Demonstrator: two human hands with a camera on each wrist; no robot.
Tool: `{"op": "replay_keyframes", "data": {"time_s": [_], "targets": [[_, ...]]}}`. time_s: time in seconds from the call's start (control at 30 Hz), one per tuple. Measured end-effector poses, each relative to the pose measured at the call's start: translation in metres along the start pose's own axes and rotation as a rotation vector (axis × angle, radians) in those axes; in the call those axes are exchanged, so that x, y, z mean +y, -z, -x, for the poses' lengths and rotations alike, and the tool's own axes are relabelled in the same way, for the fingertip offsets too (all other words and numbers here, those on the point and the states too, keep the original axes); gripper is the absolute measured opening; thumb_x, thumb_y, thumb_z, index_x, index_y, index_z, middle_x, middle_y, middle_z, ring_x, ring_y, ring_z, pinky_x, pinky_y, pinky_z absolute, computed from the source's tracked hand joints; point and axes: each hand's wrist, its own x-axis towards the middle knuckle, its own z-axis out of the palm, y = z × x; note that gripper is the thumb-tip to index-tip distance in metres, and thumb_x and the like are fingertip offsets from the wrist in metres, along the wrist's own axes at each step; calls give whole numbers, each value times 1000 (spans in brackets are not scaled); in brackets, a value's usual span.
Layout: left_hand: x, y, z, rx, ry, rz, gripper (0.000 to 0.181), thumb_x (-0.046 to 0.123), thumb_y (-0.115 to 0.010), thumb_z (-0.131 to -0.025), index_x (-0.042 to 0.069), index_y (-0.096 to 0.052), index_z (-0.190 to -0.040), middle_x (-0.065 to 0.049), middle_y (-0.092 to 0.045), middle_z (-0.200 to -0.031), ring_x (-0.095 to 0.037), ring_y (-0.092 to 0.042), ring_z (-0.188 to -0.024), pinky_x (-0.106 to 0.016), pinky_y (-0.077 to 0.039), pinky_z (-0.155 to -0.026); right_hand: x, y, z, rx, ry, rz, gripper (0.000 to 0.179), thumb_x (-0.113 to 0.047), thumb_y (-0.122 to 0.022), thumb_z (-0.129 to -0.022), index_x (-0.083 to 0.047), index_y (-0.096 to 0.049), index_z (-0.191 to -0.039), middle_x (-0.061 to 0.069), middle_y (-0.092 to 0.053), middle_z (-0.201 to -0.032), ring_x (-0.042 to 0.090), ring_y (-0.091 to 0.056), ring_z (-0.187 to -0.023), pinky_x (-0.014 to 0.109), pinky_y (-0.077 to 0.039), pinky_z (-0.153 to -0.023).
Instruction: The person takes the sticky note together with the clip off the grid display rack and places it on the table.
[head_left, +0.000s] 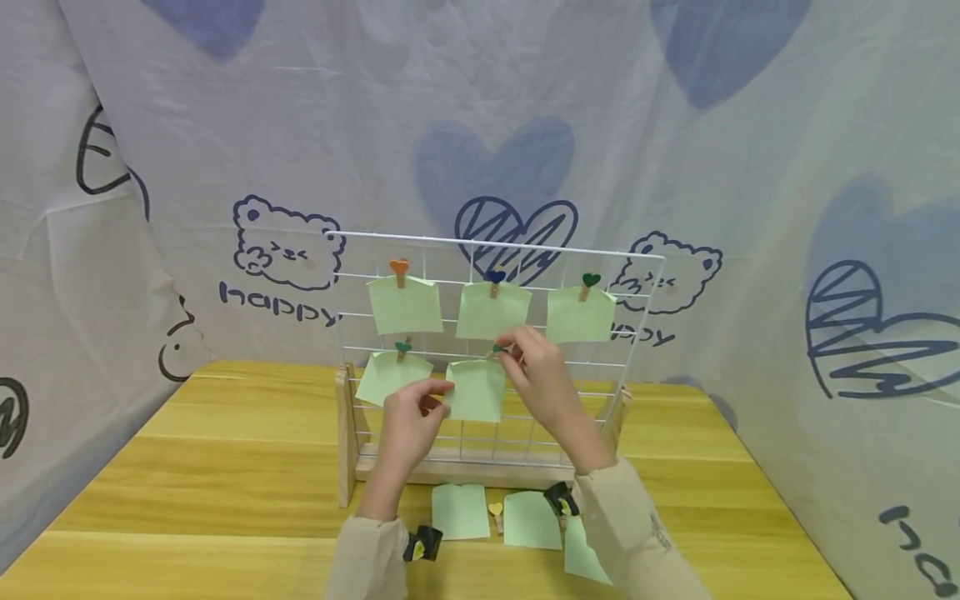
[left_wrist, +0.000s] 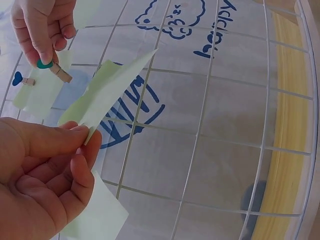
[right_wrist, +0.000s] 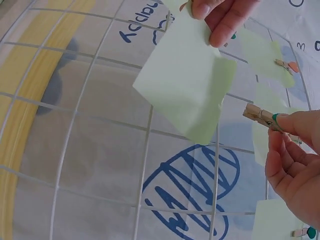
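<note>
One yellow wooden table (head_left: 195,467), lower frame; heart-printed cloth (head_left: 360,125) above. Below centre: left hand (head_left: 411,421) pinching pale-green note (head_left: 477,393); right hand (head_left: 542,371), higher, pinching clothespin (right_wrist: 256,115).

Head view, lower right: green note (head_left: 583,552) partly hidden by right sleeve (head_left: 626,512). Left wrist view, upper left: right hand (left_wrist: 42,26) cropped at top.

Right hand (right_wrist: 296,162) pinches 1 green-topped wooden clothespin (right_wrist: 259,115), left hand (right_wrist: 227,17) 1 pale-green square paper note (right_wrist: 185,80), before a white wire grid (right_wrist: 57,187), below its top edge.
</note>
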Motion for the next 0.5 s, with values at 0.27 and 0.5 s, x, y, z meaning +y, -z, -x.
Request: {"op": "replay_keyframes", "data": {"time_s": [0.27, 0.5], "targets": [[-4, 1, 3, 18, -4, 0, 20, -12, -63, -74, -4, -65, -93, -13, -64, -84, -20, -58, -68, -28, -48, -60, 0, -2, 6, 5, -34, -39, 9, 10, -59, -78, 4, -57, -84, 13, -59, -80, 20, -57, -70, 22, -49, -61], [-5, 3, 6, 4, 27, 26, 21, -11, -62, -74, -4, -65, -94, -14, -65, -87, -20, -58, -70, -27, -48, -61, 4, -5, 12, 25, -41, -45, 11, 11, -61, -76, 3, -58, -83, 9, -58, -79, 20, -57, -71, 22, -49, -61]]}}
